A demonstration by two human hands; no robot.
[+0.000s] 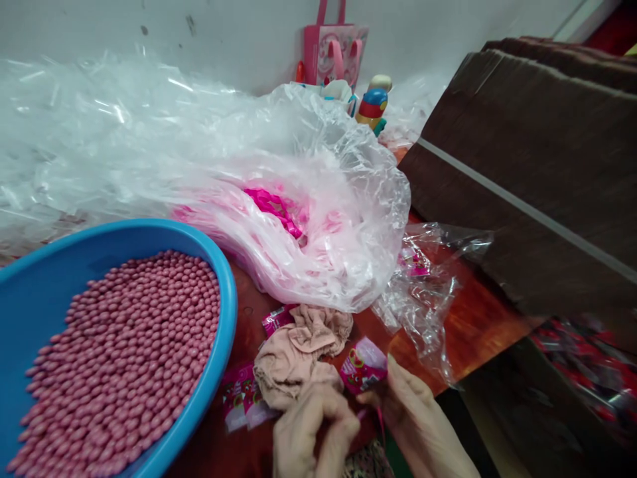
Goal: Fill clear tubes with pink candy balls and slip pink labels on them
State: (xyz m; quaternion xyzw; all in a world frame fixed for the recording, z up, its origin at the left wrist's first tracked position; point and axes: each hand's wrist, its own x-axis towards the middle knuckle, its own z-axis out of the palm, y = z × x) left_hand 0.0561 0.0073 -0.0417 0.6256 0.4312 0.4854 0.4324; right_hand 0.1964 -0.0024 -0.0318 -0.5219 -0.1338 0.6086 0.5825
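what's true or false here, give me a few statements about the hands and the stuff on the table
1. The blue plastic basin holds pink oval pellets. True.
2. The left hand and right hand are far apart. False: they are close together at a small pink printed packet.
3. A crumpled beige cloth lies inside the basin. False: it lies on the wooden table beside the basin.
4. Pink ribbon shows through a clear plastic bag. True.
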